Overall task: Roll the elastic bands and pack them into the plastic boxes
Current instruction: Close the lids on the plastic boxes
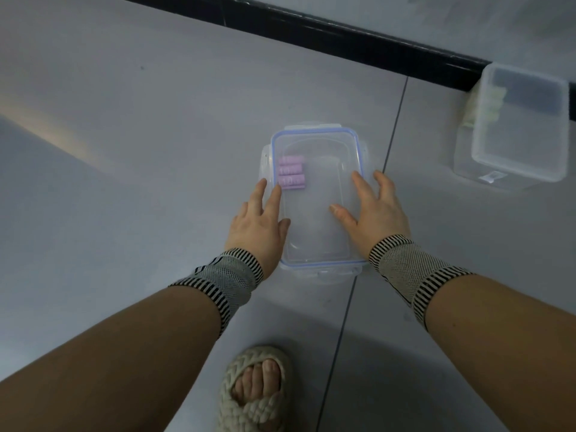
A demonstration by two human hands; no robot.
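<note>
Clear rectangular plastic box with blue-sealed lid (314, 194) is set on the grey tiled floor (124, 151), lid on. Three rolled pink elastic bands (290, 173) are seen stacked against its far left wall. Left hand (260, 221) and right hand (375, 213) are laid flat on the lid's side edges, fingers (274, 198) straight and spread. A second, lidless clear plastic box (517, 126) is placed well apart by the black skirting (311, 29).
</note>
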